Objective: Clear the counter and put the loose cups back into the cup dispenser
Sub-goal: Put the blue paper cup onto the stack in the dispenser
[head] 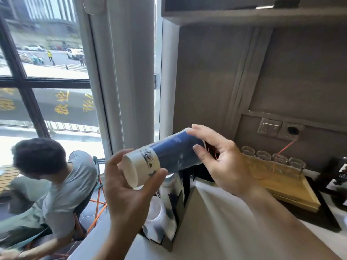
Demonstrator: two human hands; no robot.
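Note:
A stack of nested blue and white paper cups lies almost sideways in the air, its white base pointing lower left. My left hand grips the base end from below. My right hand holds the upper, rim end, with fingers curled over it. Directly beneath the stack stands the black cup dispenser at the counter's left edge, with several more patterned cups in its slots. The white counter spreads out to the right of it.
A wooden tray with several upturned glasses sits at the back right on a black mat. Wall sockets with a red cable are above it. A seated person is left of the counter, by the window.

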